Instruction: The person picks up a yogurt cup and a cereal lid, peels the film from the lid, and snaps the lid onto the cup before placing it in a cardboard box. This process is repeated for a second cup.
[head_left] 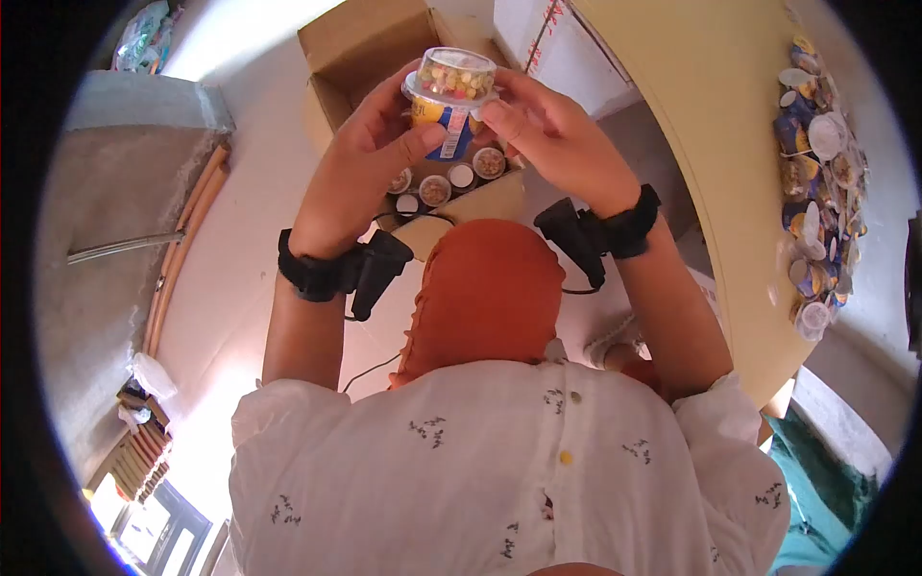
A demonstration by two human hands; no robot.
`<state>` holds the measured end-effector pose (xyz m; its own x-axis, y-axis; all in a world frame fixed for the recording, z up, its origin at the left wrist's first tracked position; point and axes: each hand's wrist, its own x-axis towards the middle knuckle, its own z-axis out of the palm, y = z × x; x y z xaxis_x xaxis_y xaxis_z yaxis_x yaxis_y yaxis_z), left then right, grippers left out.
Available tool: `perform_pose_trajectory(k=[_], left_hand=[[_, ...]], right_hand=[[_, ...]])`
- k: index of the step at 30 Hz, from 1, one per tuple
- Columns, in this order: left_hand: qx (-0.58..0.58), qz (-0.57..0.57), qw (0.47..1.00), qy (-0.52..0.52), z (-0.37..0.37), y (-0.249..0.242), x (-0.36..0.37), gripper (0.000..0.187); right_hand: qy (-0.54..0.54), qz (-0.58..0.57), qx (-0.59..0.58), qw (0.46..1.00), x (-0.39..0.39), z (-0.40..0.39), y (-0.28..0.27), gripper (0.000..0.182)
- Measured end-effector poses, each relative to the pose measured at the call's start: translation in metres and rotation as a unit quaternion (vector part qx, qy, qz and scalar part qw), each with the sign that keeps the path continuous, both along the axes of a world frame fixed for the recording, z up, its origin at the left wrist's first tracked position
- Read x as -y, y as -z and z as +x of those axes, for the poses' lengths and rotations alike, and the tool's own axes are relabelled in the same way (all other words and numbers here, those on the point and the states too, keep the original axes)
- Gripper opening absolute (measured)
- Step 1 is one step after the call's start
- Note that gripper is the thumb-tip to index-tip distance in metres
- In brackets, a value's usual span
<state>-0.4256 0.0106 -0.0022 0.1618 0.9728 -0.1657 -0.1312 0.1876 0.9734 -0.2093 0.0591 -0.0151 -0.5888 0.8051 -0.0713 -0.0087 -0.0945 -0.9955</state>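
Between my two hands is an upright plastic cup (446, 120) with a blue and yellow label. A clear domed top full of small colourful pieces sits on it. My left hand (370, 144) wraps the cup's left side, its thumb on the label. On the right side, my right hand (552, 130) grips the cup near the rim with thumb and fingers. Below the cup, an open cardboard box (355, 48) holds several similar cups (435, 190), seen from above.
A long pale yellow table (711, 144) curves along the right, with a pile of several cups (826, 136) at its far edge. An orange cushion-like object (485, 293) lies close to my body. Pipes (182, 250) run along the left wall.
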Motion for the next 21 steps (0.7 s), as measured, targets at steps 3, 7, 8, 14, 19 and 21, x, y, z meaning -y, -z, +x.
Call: perform_pose_trajectory(k=[3,7,8,14,19,21], left_hand=[[0.004,-0.011,1.0,0.003,-0.008,0.013,-0.003,0.064],[0.003,-0.029,1.0,0.009,-0.015,0.027,-0.008,0.065],[0.003,-0.03,1.0,0.007,-0.017,0.03,-0.009,0.065],[0.003,-0.036,0.999,0.004,-0.022,0.044,-0.01,0.062],[0.029,-0.124,0.991,0.03,-0.036,0.062,-0.019,0.06],[0.032,-0.126,0.991,0.025,-0.035,0.065,-0.021,0.061]], right_hand=[[-0.02,-0.005,0.004,1.0,-0.004,-0.008,0.007,0.059],[-0.012,-0.024,0.012,1.0,-0.008,-0.014,0.026,0.059],[-0.014,-0.031,0.017,0.999,-0.01,-0.015,0.031,0.058],[-0.008,-0.034,0.015,0.999,-0.015,-0.024,0.05,0.056],[-0.031,0.023,0.09,0.995,-0.023,-0.029,0.07,0.054],[-0.034,0.039,0.098,0.994,-0.024,-0.031,0.079,0.054]])
